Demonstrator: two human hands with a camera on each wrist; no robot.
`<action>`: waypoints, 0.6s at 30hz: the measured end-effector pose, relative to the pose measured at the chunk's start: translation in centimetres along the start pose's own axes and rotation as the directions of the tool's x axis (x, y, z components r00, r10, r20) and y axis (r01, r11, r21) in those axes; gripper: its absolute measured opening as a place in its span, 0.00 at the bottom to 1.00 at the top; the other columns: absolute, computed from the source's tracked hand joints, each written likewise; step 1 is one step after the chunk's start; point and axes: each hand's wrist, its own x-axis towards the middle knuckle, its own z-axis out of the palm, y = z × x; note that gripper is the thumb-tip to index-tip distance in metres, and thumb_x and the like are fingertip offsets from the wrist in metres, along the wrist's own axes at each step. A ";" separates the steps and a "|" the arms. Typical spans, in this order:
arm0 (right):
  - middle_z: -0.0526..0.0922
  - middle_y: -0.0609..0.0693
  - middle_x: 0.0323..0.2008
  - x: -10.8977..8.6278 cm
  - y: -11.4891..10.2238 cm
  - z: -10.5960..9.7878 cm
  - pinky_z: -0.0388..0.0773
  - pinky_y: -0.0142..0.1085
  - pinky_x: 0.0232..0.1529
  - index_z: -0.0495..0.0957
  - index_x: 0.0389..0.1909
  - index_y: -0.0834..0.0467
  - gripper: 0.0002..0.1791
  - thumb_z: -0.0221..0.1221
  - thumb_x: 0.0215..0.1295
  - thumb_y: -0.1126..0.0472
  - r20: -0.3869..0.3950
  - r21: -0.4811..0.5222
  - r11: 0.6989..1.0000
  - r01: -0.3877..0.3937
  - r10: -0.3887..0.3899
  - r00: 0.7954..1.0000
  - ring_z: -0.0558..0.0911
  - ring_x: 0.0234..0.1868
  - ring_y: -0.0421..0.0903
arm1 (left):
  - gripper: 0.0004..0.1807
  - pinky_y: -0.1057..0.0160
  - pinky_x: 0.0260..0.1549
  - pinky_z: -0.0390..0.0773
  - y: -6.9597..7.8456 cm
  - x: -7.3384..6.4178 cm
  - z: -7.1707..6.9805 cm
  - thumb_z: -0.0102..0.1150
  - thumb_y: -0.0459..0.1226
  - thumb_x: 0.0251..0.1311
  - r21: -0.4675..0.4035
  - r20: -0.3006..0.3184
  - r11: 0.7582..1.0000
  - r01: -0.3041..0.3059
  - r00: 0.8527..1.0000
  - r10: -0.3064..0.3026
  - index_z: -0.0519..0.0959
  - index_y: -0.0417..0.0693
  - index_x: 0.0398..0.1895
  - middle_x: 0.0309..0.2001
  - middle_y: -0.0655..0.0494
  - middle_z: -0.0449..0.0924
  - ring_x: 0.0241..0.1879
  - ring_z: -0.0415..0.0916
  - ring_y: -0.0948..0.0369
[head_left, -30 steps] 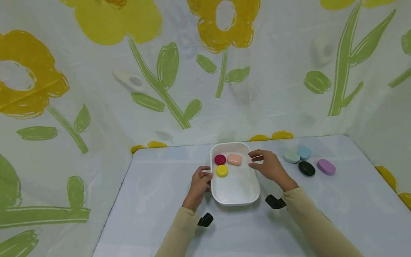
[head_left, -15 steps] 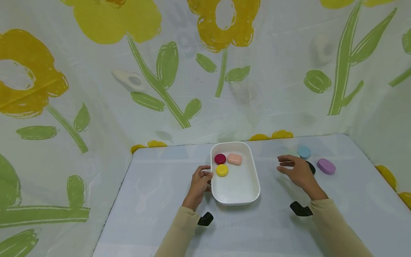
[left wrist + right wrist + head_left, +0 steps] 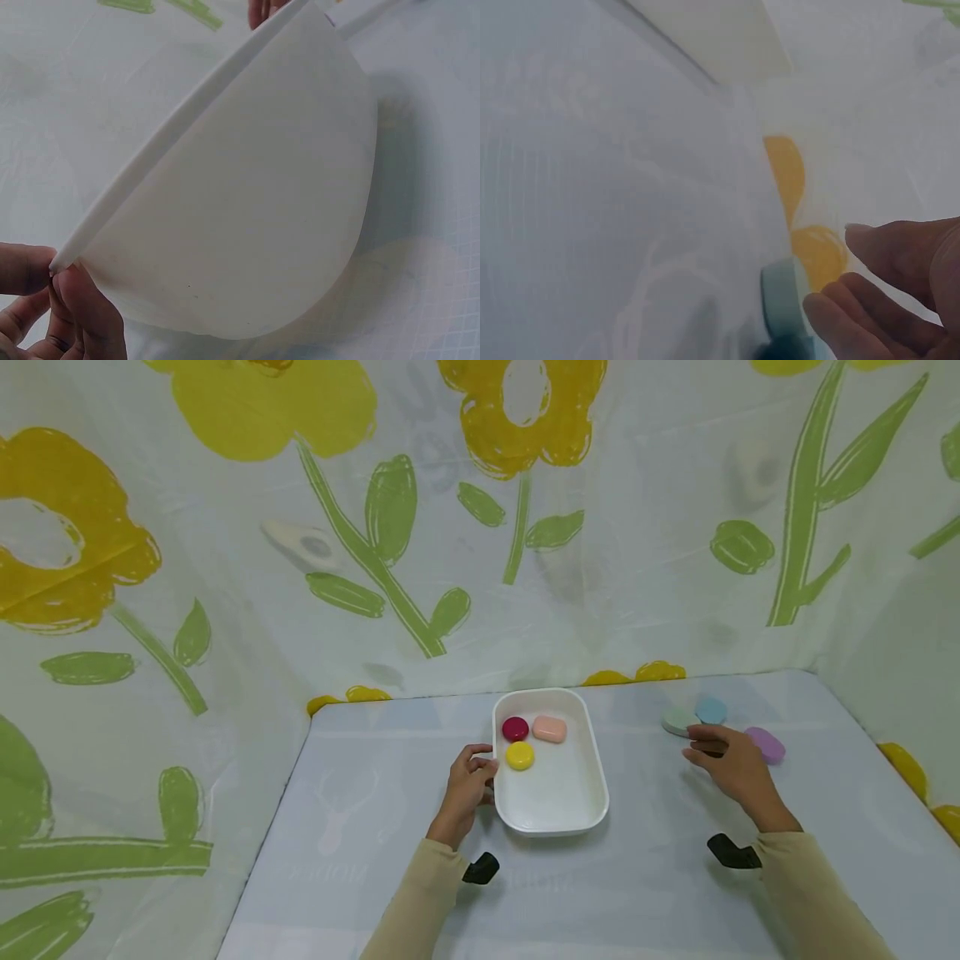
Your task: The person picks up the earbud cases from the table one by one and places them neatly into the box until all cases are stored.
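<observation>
My left hand (image 3: 465,785) pinches the left rim of a white tray (image 3: 551,806) between thumb and fingers; in the left wrist view the tray's outer wall (image 3: 247,202) fills the middle. Inside lie a dark red round piece (image 3: 515,729), a pink rounded bar (image 3: 550,729) and a yellow round piece (image 3: 520,756), all smooth like soaps. My right hand (image 3: 731,764) hovers over a black oval piece, mostly hidden in the head view, with thumb and fingers parted and nothing between them. A pale green oval (image 3: 781,296) sits just beyond the fingertips in the right wrist view.
A light blue piece (image 3: 711,710) rests behind the right hand, and a purple oval (image 3: 767,746) lies to its right. The white table (image 3: 360,843) ends at a flower-printed curtain (image 3: 585,627) at the back and sides.
My right hand has moved away from the tray's right side, out to the right, and is now over the black oval. My left hand stays on the tray rim.
</observation>
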 end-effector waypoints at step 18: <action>0.79 0.78 0.53 -0.6 2.4 0.2 0.80 0.58 0.52 0.77 0.59 0.78 0.24 0.69 0.63 0.74 -0.248 -0.100 0.994 0.041 -0.065 0.966 0.79 0.54 0.74 | 0.19 0.68 0.22 0.81 -0.1 0.1 0.2 0.57 0.34 0.77 0.010 -0.005 1.000 0.009 1.000 -0.009 0.72 0.43 0.67 0.48 0.44 0.80 0.29 0.74 0.60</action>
